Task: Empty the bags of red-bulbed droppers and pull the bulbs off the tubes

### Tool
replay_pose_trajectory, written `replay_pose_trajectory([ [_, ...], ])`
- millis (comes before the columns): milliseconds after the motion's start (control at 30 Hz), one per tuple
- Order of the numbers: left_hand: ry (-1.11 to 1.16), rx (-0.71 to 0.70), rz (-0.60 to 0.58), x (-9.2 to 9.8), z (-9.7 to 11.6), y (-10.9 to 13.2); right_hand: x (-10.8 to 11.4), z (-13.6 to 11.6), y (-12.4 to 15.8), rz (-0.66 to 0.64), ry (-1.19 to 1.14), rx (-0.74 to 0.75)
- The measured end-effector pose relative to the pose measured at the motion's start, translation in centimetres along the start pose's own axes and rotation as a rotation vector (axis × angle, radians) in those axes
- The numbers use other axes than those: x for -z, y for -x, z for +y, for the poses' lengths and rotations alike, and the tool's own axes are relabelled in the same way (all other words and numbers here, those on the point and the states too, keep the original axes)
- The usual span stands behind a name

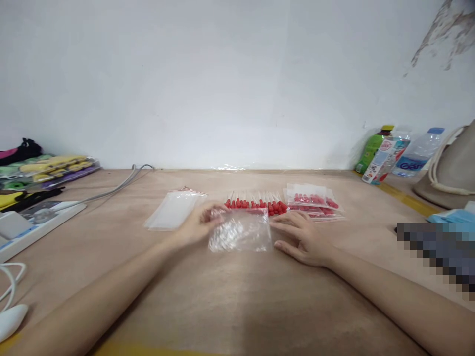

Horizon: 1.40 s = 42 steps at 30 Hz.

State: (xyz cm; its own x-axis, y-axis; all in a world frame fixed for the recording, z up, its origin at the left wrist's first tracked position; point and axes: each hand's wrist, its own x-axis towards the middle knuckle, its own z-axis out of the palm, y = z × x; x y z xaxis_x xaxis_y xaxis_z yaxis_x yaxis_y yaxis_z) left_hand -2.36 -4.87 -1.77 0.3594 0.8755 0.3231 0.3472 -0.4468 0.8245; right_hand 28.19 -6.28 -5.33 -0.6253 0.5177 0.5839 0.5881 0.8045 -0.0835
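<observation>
A clear zip bag (240,231) lies on the wooden table (230,296) between my hands. My left hand (200,223) pinches its upper left corner, fingers closed on the plastic. At the bag's right edge my right hand (300,237) rests with fingers spread flat, touching the table. Just behind the bag lies a row of loose red-tipped pieces (256,201). To their right sit filled bags of red pieces (313,202). A stack of empty clear bags (174,210) lies to the left of my left hand.
A white power strip (33,222) with cables and stacked coloured packets (52,170) sit at the far left. Bottles (389,153) and a beige bag (451,173) stand at the back right against the wall. A white mouse-like object (11,319) lies at the near left.
</observation>
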Motion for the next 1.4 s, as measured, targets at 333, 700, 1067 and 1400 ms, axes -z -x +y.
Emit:
replay_pose_trajectory([
  [333, -0.396, 0.490, 0.767, 11.5, -4.3, -1.6, 0.8, 1.8, -0.9, 0.283, 0.297, -0.418],
  [700, -0.799, 0.680, 0.446, 11.1, -4.3, -1.2, 2.1, 5.5, -0.2, -0.093, 0.464, -0.709],
  [1067, -0.710, -0.173, 0.462, 1.4, -0.5, -0.3, 4.0, 3.9, -0.9, -0.159, 0.764, -0.462],
  [1400, 0.230, 0.283, -0.148, -5.9, 2.3, 2.1, 2.8, -3.6, -2.5, -0.378, -0.160, -0.596],
])
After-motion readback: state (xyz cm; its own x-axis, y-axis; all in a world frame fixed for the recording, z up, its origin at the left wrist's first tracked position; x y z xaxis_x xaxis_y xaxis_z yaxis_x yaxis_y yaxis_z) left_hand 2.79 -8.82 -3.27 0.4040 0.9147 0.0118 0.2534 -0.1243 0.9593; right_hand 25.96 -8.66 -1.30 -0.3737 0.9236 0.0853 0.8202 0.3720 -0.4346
